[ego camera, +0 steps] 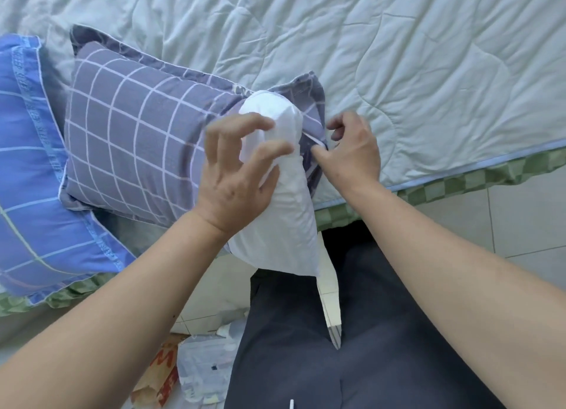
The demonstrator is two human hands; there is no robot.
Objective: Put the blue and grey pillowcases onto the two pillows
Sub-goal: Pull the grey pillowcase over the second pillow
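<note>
A grey checked pillowcase (pixel 137 139) lies across the bed, covering most of a white pillow (pixel 284 218) whose bare end sticks out of the opening and hangs past the bed edge. My left hand (pixel 239 175) presses on that white end with spread, bent fingers. My right hand (pixel 352 151) pinches the pillowcase's open edge just right of the pillow. A blue pillow (pixel 27 179), inside its blue checked case, lies at the left, partly under the grey one.
A pale green quilt (pixel 398 56) covers the bed, with a green checked sheet edge (pixel 459 179) at its front. My dark trouser legs (pixel 352 332) stand against the bed. Paper and plastic bags (pixel 196 365) lie on the tiled floor.
</note>
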